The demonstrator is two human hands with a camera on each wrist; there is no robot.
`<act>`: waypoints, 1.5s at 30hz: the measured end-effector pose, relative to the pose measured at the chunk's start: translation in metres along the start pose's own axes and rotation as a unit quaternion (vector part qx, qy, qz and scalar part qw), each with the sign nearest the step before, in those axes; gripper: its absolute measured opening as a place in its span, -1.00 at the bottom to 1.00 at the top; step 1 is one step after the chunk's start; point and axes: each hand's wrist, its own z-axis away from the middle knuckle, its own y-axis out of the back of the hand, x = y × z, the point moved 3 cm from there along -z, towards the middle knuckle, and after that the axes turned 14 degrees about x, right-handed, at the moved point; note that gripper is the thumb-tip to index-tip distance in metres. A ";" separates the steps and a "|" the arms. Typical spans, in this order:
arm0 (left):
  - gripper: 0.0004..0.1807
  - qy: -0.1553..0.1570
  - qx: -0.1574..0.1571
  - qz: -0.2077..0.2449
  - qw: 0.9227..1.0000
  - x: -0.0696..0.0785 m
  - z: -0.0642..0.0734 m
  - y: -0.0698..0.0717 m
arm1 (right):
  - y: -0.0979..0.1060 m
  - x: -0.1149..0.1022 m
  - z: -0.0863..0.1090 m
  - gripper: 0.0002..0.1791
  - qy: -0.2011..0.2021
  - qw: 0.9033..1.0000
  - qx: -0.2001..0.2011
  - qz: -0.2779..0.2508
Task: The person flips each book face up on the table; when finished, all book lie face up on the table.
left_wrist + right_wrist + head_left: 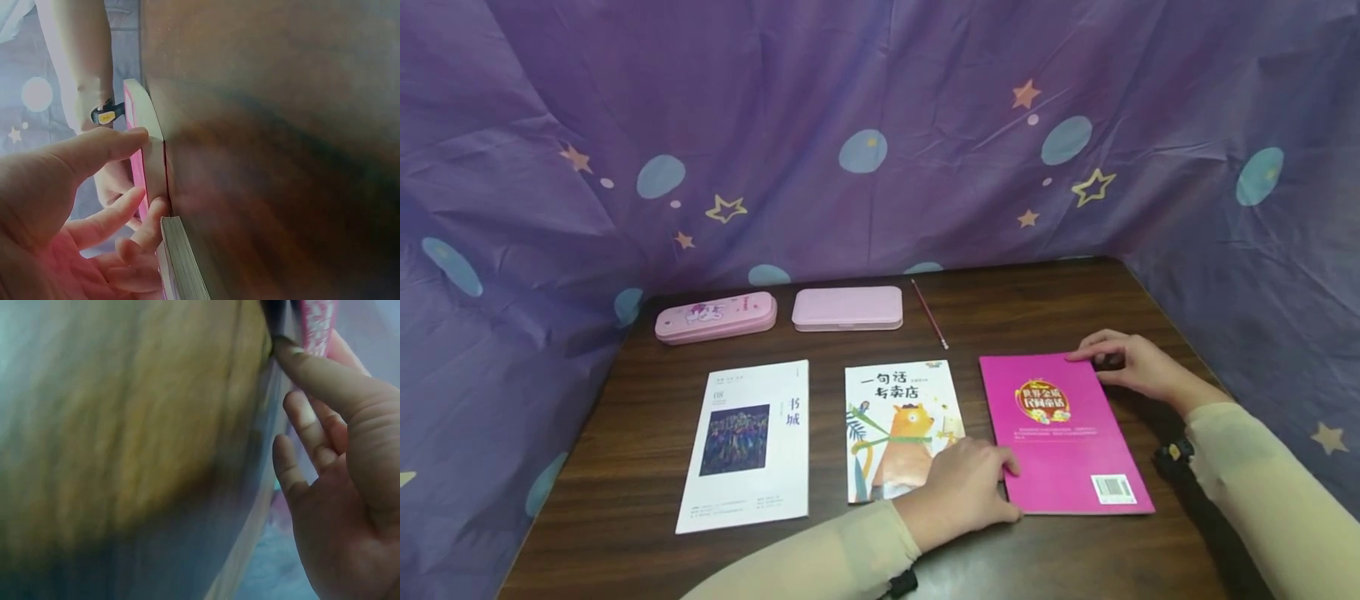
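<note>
A bright pink book (1060, 442) lies flat on the table, its barcode near the lower right corner. My left hand (970, 487) is at its lower left corner, the thumb at the bottom edge and fingertips at the left side. In the left wrist view, that thumb (128, 144) rests against the page edges. At the upper right corner, my right hand (1131, 367) holds the book between index finger and thumb. The right wrist view shows the right thumb (319, 375) by a pink edge. A picture book with a bear (902, 425) lies partly behind my left hand.
A white book (737, 500) lies at the left. Along the back are a pink pencil case with a cartoon (715, 317), a plain pink case (847, 308) and a pencil (930, 314). A purple patterned cloth (865, 83) hangs behind the dark wooden table (632, 442).
</note>
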 end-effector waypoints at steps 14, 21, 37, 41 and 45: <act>-0.44 0.009 0.024 -0.040 0.999 0.001 0.006 0.002 | 0.014 0.002 0.006 -0.59 -0.030 0.998 -0.032 -0.052; -0.53 0.001 0.071 -0.046 0.996 0.002 0.011 0.008 | 0.016 0.005 0.009 -0.60 -0.052 0.995 -0.042 -0.073; -0.79 0.013 0.225 0.028 0.974 -0.019 0.012 0.035 | 0.048 -0.003 -0.002 -0.70 -0.093 0.988 -0.012 -0.125; -0.79 -0.014 0.294 0.072 0.953 -0.021 0.011 0.043 | 0.056 -0.003 -0.006 -0.69 -0.099 0.984 0.016 -0.146; -0.77 -0.055 0.366 0.124 0.921 -0.021 0.010 0.050 | 0.062 -0.007 -0.011 -0.67 -0.112 0.980 0.052 -0.158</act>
